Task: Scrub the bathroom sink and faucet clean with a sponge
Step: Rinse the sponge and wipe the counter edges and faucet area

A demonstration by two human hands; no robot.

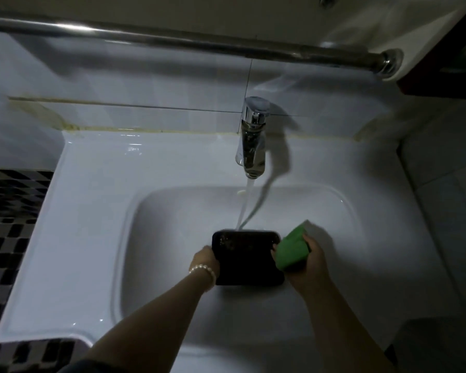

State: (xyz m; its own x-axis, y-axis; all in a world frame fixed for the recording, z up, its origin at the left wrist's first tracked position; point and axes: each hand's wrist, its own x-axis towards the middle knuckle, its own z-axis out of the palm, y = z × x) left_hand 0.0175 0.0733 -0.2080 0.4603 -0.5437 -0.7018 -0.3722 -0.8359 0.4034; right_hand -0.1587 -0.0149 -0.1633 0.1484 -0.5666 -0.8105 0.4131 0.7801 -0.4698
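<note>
- White tiles back our view, with a steel rail (189, 40) running across them above the sink (73, 211) and a strip of black-and-white mosaic (8, 211) off beyond our left hand.
- Our left hand (206, 258), a pearl bracelet (203, 270) at its wrist, grips the left edge of a black rectangular tray (246, 261) and holds it low in the basin; its fingers are hidden behind the tray.
- Our right hand (308, 254) is curled tight round a folded green sponge (292, 250), which touches the tray's right edge, just beside the fingers.
- Up ahead of both hands stands the chrome faucet (252, 138), its spout pointing toward us.
- Water (244, 208) falls from it in a thin stream and lands at the tray's far edge, between our two hands and a little beyond them.
- Wet specks glint on the tray's far left corner, just past our left hand.
- Yellowed sealant (151, 129) lines the joint where the sink meets the wall, well beyond the hands.
</note>
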